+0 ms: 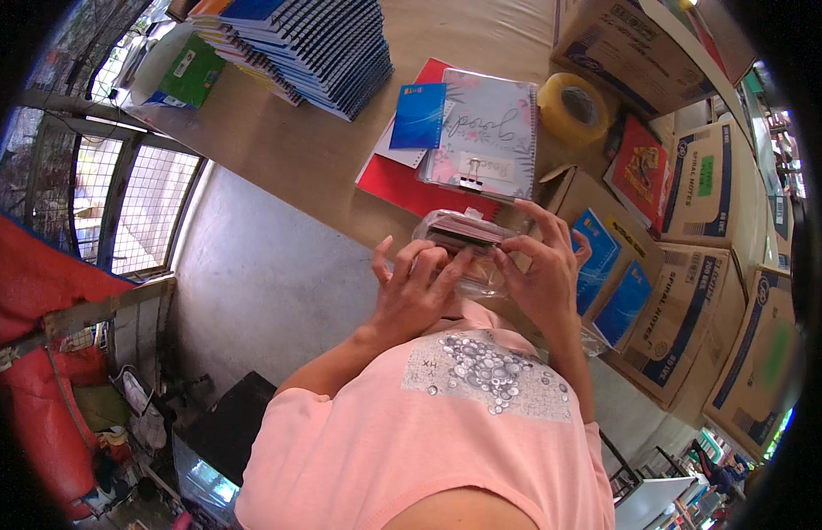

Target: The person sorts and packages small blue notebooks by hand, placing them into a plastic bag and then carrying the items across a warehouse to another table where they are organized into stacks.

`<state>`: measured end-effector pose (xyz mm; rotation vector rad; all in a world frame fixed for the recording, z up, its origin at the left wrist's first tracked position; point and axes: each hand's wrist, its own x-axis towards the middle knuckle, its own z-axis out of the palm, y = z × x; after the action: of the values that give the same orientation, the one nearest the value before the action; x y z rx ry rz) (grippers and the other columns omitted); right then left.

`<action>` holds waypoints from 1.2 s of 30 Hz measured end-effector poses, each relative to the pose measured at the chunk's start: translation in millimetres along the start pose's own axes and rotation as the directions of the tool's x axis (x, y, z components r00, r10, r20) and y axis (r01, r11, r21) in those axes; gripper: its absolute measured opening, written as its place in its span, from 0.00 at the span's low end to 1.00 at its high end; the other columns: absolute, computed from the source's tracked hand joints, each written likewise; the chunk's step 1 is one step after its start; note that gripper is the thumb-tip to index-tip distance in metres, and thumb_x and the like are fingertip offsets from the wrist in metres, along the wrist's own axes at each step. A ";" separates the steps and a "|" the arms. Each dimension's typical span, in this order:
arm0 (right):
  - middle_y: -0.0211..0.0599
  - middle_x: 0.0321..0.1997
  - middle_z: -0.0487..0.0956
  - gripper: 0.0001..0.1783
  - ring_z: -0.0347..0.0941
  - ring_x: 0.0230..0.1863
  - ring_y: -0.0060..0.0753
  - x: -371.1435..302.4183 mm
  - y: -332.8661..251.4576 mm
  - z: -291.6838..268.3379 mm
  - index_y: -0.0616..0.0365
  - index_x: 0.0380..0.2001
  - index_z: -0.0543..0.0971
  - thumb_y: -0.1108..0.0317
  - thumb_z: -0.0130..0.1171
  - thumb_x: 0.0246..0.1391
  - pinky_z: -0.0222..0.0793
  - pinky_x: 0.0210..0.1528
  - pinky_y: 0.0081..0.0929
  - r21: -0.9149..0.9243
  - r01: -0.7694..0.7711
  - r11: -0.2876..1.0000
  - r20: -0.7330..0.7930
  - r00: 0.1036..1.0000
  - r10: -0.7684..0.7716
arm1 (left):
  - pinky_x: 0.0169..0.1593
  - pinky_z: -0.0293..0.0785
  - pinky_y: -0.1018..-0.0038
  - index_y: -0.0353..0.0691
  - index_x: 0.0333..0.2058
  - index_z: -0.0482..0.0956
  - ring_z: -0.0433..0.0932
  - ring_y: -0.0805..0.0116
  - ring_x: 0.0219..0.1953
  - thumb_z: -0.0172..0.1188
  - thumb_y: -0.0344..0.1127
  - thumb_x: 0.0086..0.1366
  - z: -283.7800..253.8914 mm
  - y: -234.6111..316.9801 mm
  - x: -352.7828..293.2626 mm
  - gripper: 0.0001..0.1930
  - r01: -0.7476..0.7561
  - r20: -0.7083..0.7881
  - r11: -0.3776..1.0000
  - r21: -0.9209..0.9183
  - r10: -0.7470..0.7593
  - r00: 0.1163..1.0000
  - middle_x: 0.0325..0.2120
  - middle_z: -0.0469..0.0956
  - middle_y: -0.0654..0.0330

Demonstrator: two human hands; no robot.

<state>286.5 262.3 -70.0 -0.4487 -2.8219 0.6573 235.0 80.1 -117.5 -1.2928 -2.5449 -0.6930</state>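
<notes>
Close to my body, at the table's near edge, is a small plastic-wrapped bundle [468,228], a thin stack of flat pieces in clear film; what the pieces are I cannot make out. The fingers of my left hand [409,281] are curled against its near left side. My right hand [545,265] pinches the film at its right side with thumb and fingertips. Just beyond lies a floral spiral notebook [482,124] with a black binder clip [470,184] on its near edge. A small blue notebook [418,117] overlaps it, and a red folder [389,181] lies underneath.
A tall stack of blue spiral notebooks [327,53] stands at the far left of the brown table [278,132]. To the right are a yellow tape roll [573,108], a red booklet [641,168] and several cardboard boxes [694,314]. Blue booklets [597,252] lie beside my right hand.
</notes>
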 end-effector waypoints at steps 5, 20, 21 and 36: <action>0.27 0.55 0.73 0.06 0.66 0.56 0.34 1.1 3.3 2.7 0.46 0.22 0.82 0.65 0.70 0.37 0.43 0.58 0.46 -0.031 -0.004 1.000 -0.031 1.000 0.003 | 0.59 0.44 0.49 0.53 0.44 0.76 0.63 0.61 0.55 0.65 0.40 0.51 2.6 -11.8 -5.8 0.19 -0.107 -0.061 0.994 -0.013 0.106 0.992 0.45 0.68 0.64; 0.25 0.52 0.74 0.06 0.65 0.56 0.32 1.9 8.6 4.3 0.45 0.22 0.82 0.61 0.68 0.39 0.42 0.57 0.52 0.019 -0.009 1.000 -0.010 1.000 0.009 | 0.61 0.42 0.49 0.55 0.43 0.76 0.60 0.61 0.61 0.63 0.44 0.55 1.8 -14.7 -8.9 0.16 -0.152 -0.043 0.986 0.070 0.155 0.987 0.47 0.69 0.68; 0.25 0.52 0.74 0.06 0.65 0.56 0.32 1.7 9.3 4.7 0.45 0.22 0.82 0.61 0.68 0.39 0.42 0.57 0.52 0.020 -0.007 1.000 -0.011 1.000 0.007 | 0.62 0.41 0.50 0.56 0.42 0.77 0.61 0.63 0.60 0.63 0.44 0.55 0.5 -14.0 -9.7 0.15 -0.144 -0.057 0.986 0.080 0.149 0.987 0.46 0.69 0.70; 0.24 0.55 0.72 0.10 0.64 0.57 0.31 -9.8 4.5 -3.6 0.41 0.21 0.80 0.58 0.72 0.33 0.34 0.61 0.50 -0.041 0.052 0.998 0.023 0.998 -0.051 | 0.59 0.41 0.49 0.64 0.39 0.77 0.52 0.47 0.66 0.63 0.49 0.55 -6.4 -14.4 -26.1 0.12 -0.122 0.048 0.987 -0.107 0.128 0.991 0.57 0.69 0.65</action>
<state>297.7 264.3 -70.3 -0.3763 -2.8622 0.5976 238.9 51.2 -126.4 -1.5103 -2.4730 -0.7839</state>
